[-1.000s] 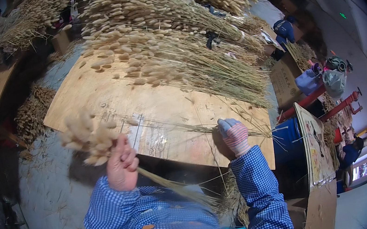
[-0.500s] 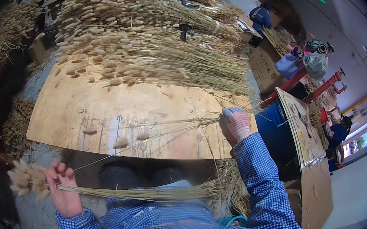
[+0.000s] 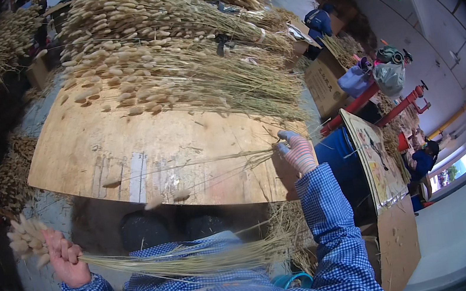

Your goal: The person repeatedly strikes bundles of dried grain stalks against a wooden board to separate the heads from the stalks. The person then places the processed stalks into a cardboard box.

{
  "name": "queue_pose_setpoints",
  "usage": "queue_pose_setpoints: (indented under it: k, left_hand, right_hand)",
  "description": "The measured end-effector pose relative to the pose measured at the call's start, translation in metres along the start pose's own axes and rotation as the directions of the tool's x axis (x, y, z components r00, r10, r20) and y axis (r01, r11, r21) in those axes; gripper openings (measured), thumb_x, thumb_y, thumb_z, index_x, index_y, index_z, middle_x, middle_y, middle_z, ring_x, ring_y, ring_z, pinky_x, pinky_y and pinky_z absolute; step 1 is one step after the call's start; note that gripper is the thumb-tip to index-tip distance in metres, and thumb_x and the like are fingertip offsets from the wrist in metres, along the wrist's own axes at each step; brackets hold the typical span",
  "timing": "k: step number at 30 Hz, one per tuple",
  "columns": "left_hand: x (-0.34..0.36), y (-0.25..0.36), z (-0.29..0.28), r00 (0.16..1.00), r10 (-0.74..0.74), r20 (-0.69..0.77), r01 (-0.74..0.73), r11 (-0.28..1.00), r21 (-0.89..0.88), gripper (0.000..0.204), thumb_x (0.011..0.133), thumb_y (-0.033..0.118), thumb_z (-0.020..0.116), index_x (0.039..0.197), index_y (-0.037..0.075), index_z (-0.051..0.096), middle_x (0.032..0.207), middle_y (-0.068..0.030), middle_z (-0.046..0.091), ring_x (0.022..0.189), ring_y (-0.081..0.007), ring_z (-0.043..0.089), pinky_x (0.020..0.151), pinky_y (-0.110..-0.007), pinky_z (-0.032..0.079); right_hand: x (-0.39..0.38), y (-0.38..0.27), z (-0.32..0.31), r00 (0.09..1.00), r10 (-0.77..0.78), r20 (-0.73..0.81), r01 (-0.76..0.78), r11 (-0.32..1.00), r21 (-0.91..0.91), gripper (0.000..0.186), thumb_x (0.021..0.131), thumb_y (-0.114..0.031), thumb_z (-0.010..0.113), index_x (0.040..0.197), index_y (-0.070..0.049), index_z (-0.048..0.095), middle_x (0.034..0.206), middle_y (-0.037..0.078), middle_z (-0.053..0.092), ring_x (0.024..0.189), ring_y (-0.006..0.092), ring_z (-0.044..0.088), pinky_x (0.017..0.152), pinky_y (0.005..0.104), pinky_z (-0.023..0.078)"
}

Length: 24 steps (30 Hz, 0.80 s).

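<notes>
My left hand (image 3: 69,256), bare, is closed around a bunch of bunny-tail grass (image 3: 27,239) just below its fluffy cream heads. The bunch's long pale stalks (image 3: 183,259) trail rightward across my lap, blurred toward their ends. My right hand (image 3: 300,155), in a striped glove with grey-blue fingertips, is at the right end of the wooden board (image 3: 72,147). Its fingers are closed on a few thin bunny-tail stems (image 3: 246,156), whose blurred heads hang near the board's front edge. The exact pinch is partly hidden.
A large heap of bunny-tail grass (image 3: 174,64) covers the board's far side. To the right stand a blue barrel (image 3: 336,158), a cardboard box (image 3: 324,82) and red pipes (image 3: 400,107). A teal bucket (image 3: 292,280) sits by my lap. Two people (image 3: 318,21) work farther off.
My left hand has moved a little left and down with the bunch, turning inward. The stems at my right hand have swung toward the board's front edge. The whole view has shifted slightly.
</notes>
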State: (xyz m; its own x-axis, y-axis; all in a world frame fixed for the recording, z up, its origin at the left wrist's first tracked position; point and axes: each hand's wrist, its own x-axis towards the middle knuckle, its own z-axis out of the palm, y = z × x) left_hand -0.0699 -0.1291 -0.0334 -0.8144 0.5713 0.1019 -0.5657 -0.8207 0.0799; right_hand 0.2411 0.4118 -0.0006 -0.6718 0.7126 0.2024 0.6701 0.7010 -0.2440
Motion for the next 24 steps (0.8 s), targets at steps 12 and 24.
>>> queue_pose_setpoints:
  k: [12,24]
  left_hand:
    - [0.01,-0.106,0.046,0.985,-0.068,-0.157,0.108,0.959,0.262,0.031,0.104,0.028,0.033,0.076,0.015,0.035,0.06,0.0052,0.026,0.044,-0.0036,0.016,0.037,-0.019,0.013]
    - [0.0,-0.103,0.053,0.975,-0.062,-0.215,0.131,0.938,0.321,0.033,0.104,0.029,0.032,0.075,0.015,0.032,0.059,0.005,0.026,0.044,-0.0028,0.016,0.036,-0.018,0.013]
  right_hand:
    - [-0.004,-0.106,-0.036,0.882,-0.351,0.314,0.347,0.935,0.069,0.062,0.077,-0.032,0.067,0.129,-0.005,0.048,0.126,0.019,0.053,0.115,0.0358,0.051,0.098,0.0402,0.042]
    - [-0.103,-0.145,-0.037,0.702,-0.641,0.311,0.685,0.728,-0.045,0.052,0.07,-0.02,0.068,0.118,-0.008,0.054,0.124,0.014,0.053,0.118,0.0349,0.048,0.099,0.0485,0.038]
